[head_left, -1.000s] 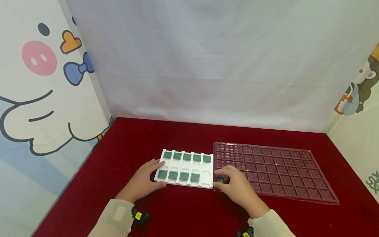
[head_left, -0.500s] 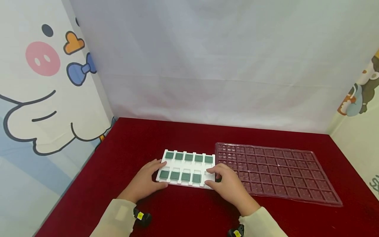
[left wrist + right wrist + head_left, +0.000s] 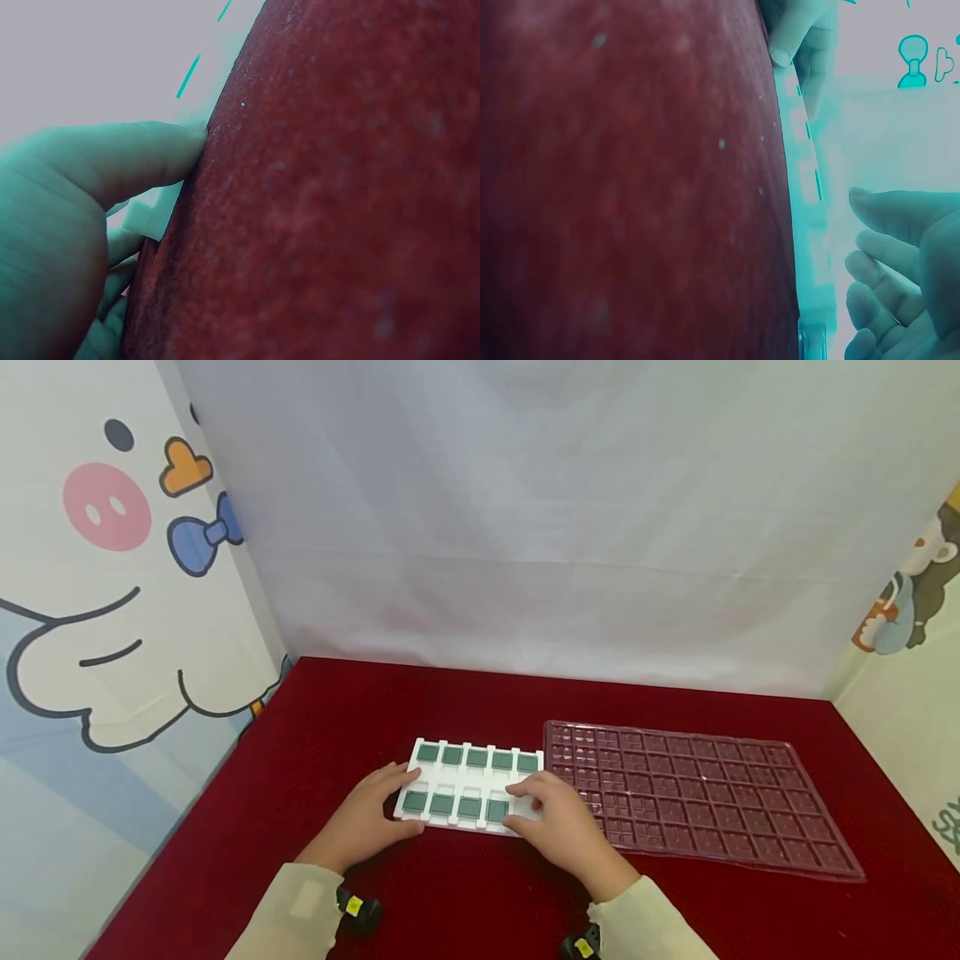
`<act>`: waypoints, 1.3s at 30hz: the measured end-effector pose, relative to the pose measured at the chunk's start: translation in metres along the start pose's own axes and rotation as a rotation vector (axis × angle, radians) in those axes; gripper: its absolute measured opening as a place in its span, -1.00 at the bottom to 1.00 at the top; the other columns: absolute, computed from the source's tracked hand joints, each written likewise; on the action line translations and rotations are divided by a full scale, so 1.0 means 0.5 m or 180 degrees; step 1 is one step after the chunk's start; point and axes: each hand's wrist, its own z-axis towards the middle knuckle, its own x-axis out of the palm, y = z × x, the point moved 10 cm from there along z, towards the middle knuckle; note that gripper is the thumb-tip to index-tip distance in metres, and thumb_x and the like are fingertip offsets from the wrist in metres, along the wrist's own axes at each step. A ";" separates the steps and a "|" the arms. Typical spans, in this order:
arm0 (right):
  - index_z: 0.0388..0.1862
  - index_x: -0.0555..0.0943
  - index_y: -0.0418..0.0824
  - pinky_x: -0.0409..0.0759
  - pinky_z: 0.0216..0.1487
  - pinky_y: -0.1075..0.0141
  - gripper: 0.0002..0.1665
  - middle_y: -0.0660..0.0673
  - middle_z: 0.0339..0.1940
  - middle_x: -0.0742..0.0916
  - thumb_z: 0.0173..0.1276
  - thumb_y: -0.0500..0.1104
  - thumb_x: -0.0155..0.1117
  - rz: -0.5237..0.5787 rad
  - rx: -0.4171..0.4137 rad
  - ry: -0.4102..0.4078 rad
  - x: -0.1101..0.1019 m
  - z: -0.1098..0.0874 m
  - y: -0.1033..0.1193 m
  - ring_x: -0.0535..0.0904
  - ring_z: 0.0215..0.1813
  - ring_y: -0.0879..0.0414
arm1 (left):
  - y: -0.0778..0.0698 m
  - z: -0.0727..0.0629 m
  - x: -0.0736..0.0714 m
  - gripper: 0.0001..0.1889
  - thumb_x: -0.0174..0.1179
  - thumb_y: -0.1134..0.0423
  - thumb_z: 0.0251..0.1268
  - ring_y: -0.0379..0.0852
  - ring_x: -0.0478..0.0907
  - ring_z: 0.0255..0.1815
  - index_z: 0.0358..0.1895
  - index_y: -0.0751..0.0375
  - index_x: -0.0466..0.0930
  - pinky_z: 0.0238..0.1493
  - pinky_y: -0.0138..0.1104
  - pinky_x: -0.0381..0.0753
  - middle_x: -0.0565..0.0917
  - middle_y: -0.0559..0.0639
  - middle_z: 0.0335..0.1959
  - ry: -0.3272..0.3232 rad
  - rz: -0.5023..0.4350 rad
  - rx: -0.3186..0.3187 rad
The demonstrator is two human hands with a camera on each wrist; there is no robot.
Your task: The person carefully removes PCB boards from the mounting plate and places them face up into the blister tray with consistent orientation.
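On the red-covered counter [image 3: 450, 897], a white tray [image 3: 450, 777] lies flat in front of the person, its right end next to a clear, many-celled tray [image 3: 720, 793]. Tally: nine green squares [image 3: 476, 759] visible in the white tray, five filling the far row, four in the near row. The near row's right-end pocket [image 3: 523, 807] is partly behind the right hand; what shows of it is white, but can't tell whether a square sits in the covered part.

Left hand [image 3: 360, 818] grasps the white tray at its left end, thumb on the near edge, forefinger over the end; reads as steadying it. Right hand [image 3: 566, 831] spread over the near right corner, thumb and forefinger apart near the fourth near-row square. Right wrist view: nothing seen between the fingers; looks released.

Judgement: filling nearly complete, far row done, near row short of at most that last pocket. Clear tray's cells behind the right hand hidden, so any square left there can't be counted.
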 end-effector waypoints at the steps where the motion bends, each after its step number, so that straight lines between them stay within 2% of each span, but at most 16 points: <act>1: 0.01 0.79 -0.16 0.53 -0.19 0.21 -0.64 0.04 -0.05 0.71 0.22 -0.15 0.59 0.0015 -0.0007 0.0019 0.004 0.001 0.002 0.49 -0.21 0.15 | 0.001 0.000 0.001 -0.17 0.53 0.11 0.17 0.24 0.13 0.59 0.53 0.04 0.40 0.45 0.25 0.25 0.27 0.14 0.59 0.0001 0.0004 -0.0001; 6: 0.00 0.78 -0.18 0.52 -0.22 0.25 -0.65 0.02 -0.04 0.71 0.23 -0.16 0.58 0.0047 -0.0048 0.0055 0.016 0.006 0.009 0.49 -0.21 0.13 | 0.005 0.001 0.005 -0.17 0.53 0.11 0.16 0.22 0.13 0.59 0.54 0.03 0.40 0.45 0.23 0.25 0.26 0.13 0.60 0.0013 0.0008 -0.0021; 16: 0.01 0.78 -0.20 0.42 -0.26 0.23 -0.65 0.02 -0.17 0.67 0.25 -0.16 0.57 -0.0056 -0.0087 0.0147 0.032 0.014 0.011 0.43 -0.27 0.12 | 0.003 0.000 0.008 -0.17 0.54 0.11 0.15 0.23 0.15 0.58 0.53 0.03 0.41 0.45 0.23 0.27 0.28 0.14 0.59 0.0002 -0.0002 -0.0006; 24: 0.01 0.78 -0.19 0.48 -0.19 0.22 -0.64 0.03 -0.09 0.70 0.23 -0.15 0.57 -0.0119 -0.0150 0.0187 0.039 0.016 0.014 0.47 -0.22 0.14 | 0.009 0.003 0.006 -0.16 0.54 0.12 0.16 0.22 0.15 0.58 0.54 0.02 0.40 0.44 0.23 0.27 0.27 0.13 0.59 -0.0012 0.0011 -0.0018; 31: -0.04 0.79 -0.11 0.54 -0.14 0.20 -0.66 0.09 -0.08 0.69 0.20 -0.11 0.60 -0.0164 -0.0207 0.0145 0.044 0.014 0.006 0.50 -0.19 0.16 | 0.003 0.004 0.008 -0.18 0.54 0.12 0.15 0.21 0.14 0.59 0.52 0.04 0.42 0.46 0.21 0.26 0.30 0.12 0.58 -0.0004 0.0022 0.0020; 39: -0.02 0.76 -0.05 0.49 -0.10 0.16 -0.64 0.12 -0.09 0.69 0.20 -0.08 0.61 -0.0267 -0.0237 0.0094 0.050 0.016 0.004 0.47 -0.20 0.18 | 0.003 0.003 0.003 -0.17 0.54 0.11 0.16 0.22 0.13 0.59 0.53 0.04 0.41 0.46 0.21 0.26 0.28 0.14 0.59 -0.0014 0.0005 -0.0013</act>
